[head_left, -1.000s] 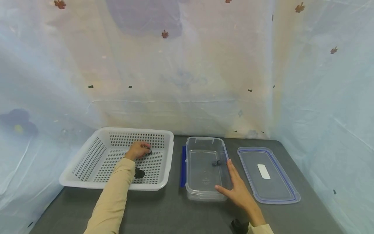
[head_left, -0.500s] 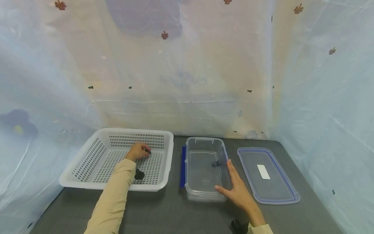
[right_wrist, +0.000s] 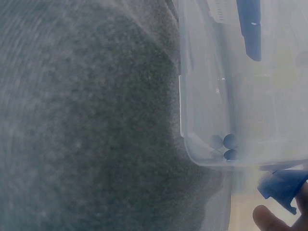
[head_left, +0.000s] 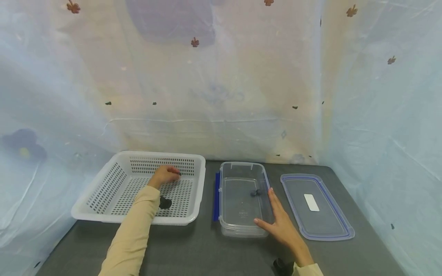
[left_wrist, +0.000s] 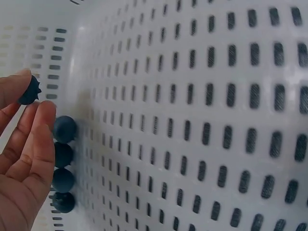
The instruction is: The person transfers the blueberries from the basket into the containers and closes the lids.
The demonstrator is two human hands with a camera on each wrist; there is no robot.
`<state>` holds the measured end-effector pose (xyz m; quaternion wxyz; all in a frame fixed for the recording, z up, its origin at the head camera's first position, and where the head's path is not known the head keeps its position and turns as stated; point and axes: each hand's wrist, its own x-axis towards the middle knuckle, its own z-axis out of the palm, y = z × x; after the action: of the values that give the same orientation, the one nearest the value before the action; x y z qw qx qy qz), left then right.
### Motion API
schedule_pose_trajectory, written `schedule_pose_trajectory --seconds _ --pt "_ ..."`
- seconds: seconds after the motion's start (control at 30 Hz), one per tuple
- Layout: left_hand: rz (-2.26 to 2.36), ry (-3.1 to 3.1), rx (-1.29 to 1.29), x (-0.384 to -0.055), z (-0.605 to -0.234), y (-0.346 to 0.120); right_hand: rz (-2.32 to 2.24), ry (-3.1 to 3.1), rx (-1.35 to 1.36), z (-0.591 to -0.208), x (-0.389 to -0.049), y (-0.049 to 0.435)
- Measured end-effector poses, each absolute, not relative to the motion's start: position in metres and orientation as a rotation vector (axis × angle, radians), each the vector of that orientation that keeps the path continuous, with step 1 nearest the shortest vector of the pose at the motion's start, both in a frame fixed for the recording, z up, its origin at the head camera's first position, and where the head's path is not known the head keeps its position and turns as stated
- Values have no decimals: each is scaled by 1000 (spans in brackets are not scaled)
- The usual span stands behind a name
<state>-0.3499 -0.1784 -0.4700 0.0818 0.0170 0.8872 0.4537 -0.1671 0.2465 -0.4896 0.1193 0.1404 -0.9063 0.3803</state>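
In the left wrist view, my left hand (left_wrist: 29,159) pinches a dark blueberry (left_wrist: 31,91) between thumb and fingertips, its crown showing. Several more blueberries (left_wrist: 64,154) line up behind the fingers at the end wall of a white slotted basket (head_left: 138,154). From the head view, the left hand reaches into the basket's far right part. My right hand (head_left: 281,226) rests on the right side of a clear plastic container (head_left: 238,230), fingers straight and thumb apart over its near part. A few blueberries (right_wrist: 230,141) lie inside the container by its right wall.
A clear lid (head_left: 324,214) with a blue seal and white label lies right of the container. Blue clips hang at the container's sides, one blue clip (head_left: 216,197) on the left. The grey table (head_left: 203,253) meets a patterned plastic sheet (head_left: 221,134) behind.
My left hand has shifted slightly up and right inside the basket, and its fingers have turned so the berry is less visible from the head. The right hand and container stay put.
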Motion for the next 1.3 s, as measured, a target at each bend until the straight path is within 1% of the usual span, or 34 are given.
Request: schedule_pose_trajectory --seconds 0.2,0.5,0.77,1.03,1.3 --pt "1410 2615 43 -350 -461 -178 1120 -2653 418 -488 -167 246" --pt "1425 2695 177 -343 -436 -176 1100 -2664 419 -487 -169 247" --pt "1434 2748 214 -335 -419 -173 1112 -2640 441 -486 -168 249" --pt "1549 2716 307 -328 -402 -161 965 -2680 449 -484 -162 250" --pt "1669 2612 407 -321 -383 -137 844 -2714 474 -481 -159 252"
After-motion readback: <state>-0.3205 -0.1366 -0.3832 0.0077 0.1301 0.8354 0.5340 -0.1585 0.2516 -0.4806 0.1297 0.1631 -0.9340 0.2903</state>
